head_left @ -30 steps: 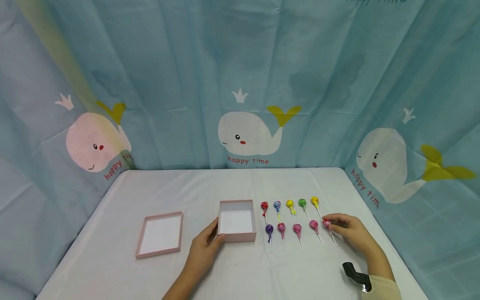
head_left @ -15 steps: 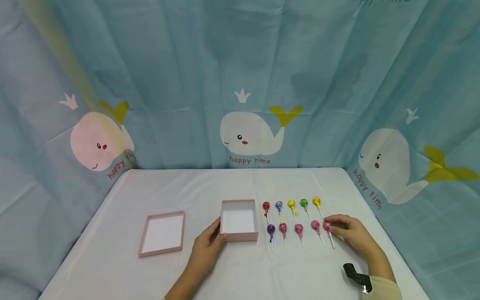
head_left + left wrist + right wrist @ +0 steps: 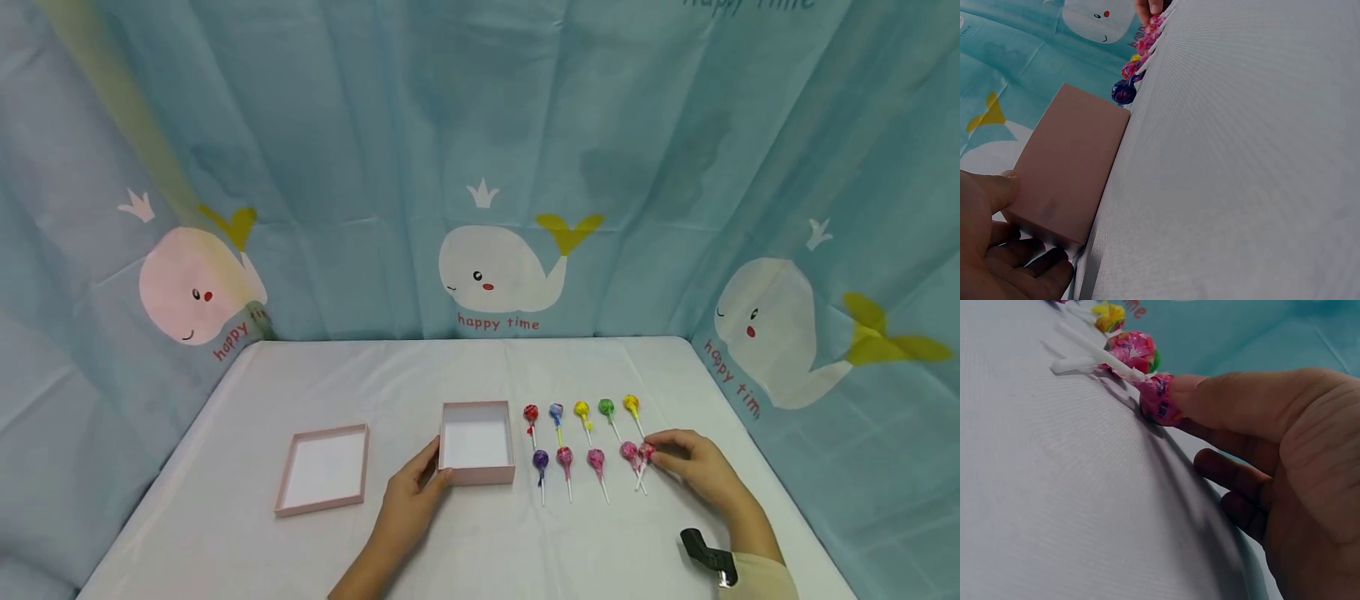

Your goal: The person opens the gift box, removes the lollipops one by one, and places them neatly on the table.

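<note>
A pink box [image 3: 477, 476] with a white inside stands uncovered near the middle of the table. My left hand [image 3: 408, 502] grips its near left corner, thumb on the front wall [image 3: 1066, 169] and fingers along the left side. At the right end of the near row of lollipops, my right hand [image 3: 701, 471] pinches a pink lollipop [image 3: 1159, 399] by its wrapped head between thumb and fingers. Its white stick crosses that of the neighbouring pink lollipop [image 3: 1132, 350]. Further left in this row are two more pink lollipops and a purple lollipop [image 3: 541, 460].
Behind lies a far row: a red lollipop [image 3: 531, 414], a blue one, a green lollipop [image 3: 606, 407] and two yellow ones. A shallow pink lid [image 3: 321, 503] lies inside up, left of the box. Blue whale-print curtains [image 3: 360, 275] enclose the white table [image 3: 480, 546].
My right hand has drawn the end pink lollipop slightly left, against its neighbour, and its stick has swung leftward. The left hand stays on the box.
</note>
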Action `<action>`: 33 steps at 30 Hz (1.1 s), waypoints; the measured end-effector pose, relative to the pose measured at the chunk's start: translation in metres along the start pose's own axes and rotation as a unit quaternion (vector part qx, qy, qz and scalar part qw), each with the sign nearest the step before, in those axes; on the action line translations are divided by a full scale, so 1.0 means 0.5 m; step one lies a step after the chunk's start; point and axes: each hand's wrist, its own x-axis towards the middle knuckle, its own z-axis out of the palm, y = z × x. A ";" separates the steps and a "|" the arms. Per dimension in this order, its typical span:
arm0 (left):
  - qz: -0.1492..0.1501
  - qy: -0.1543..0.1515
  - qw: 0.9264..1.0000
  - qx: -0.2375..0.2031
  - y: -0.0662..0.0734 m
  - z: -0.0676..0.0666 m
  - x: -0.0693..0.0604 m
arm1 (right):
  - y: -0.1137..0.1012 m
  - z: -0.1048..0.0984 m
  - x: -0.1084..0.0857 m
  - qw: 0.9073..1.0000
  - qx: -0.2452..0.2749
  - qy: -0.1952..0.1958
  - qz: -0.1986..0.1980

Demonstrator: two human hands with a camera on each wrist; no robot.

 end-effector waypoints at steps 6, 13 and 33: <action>-0.003 -0.001 1.000 0.010 0.001 -0.001 -0.003 | -0.002 0.001 0.000 1.000 -0.003 0.004 0.000; 0.007 -0.003 1.000 0.007 0.006 -0.002 -0.002 | 0.000 -0.009 0.001 0.999 -0.040 0.028 -0.014; 0.000 0.009 1.000 -0.007 0.009 -0.006 -0.004 | -0.023 -0.017 -0.004 0.997 -0.039 0.068 -0.025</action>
